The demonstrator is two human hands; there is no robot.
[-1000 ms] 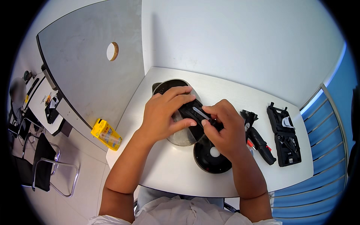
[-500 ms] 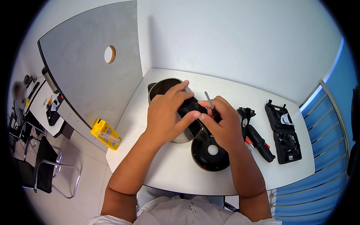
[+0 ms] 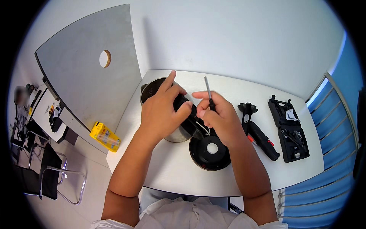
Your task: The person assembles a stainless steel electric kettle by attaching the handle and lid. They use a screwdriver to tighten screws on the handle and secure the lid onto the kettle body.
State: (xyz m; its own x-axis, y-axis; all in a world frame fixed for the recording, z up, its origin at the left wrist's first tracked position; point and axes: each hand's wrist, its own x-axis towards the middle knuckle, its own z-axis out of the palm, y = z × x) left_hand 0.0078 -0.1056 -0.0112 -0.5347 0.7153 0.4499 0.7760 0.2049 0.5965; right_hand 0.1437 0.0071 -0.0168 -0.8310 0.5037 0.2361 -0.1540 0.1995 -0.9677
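An electric kettle with a metal body stands tilted in front of me, its open dark mouth at the far left. My left hand grips its black handle from the left, index finger stretched out past the rim. Just right of the handle, my right hand holds a screwdriver, its metal shaft pointing up and away. A pale wire shows beside the handle. Near my right wrist lies a round black kettle base with a white centre disc. My palms hide part of the handle.
Right of my right hand lie a black cordless power tool with red parts and a black handled piece. An open black tool case is farther right. A yellow box stands by the grey partition. Chairs and another person are at far left.
My right hand has drawn back from the handle and raised the screwdriver. My left fingers have shifted and the index finger lifted. The pale wire has come into sight. The whole view has shifted slightly.
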